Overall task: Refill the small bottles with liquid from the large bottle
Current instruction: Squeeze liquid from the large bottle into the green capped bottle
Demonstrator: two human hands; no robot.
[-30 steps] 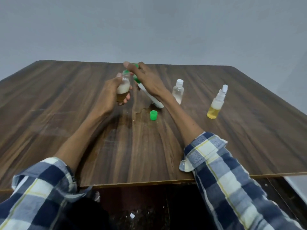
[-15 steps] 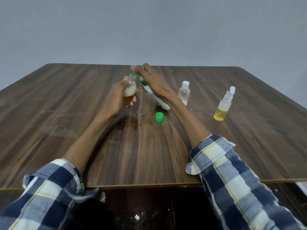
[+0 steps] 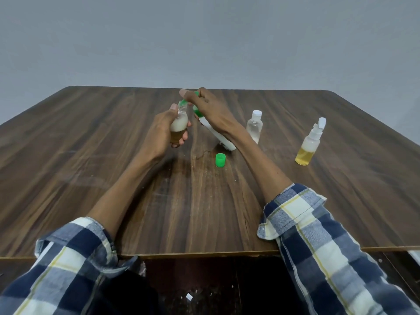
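My left hand [image 3: 162, 130] grips a small clear bottle [image 3: 179, 123] that holds white liquid over an amber layer, lifted above the table. My right hand [image 3: 209, 105] grips the green-topped end of the large white bottle [image 3: 216, 135]. That bottle slants down behind my forearm, and its green tip [image 3: 183, 102] is at the small bottle's mouth. A loose green cap [image 3: 220, 160] lies on the table [image 3: 91, 144] below my hands. Much of the large bottle's neck is hidden by my fingers.
A small clear bottle with a white cap [image 3: 254, 127] stands right of my right forearm. Farther right stands a spray bottle [image 3: 310, 144] holding yellow liquid. The table's front edge [image 3: 204, 254] runs just before my plaid sleeves.
Both hands keep the same hold and pose, with the green tip staying at the small bottle's mouth. Only the camera view has shifted slightly.
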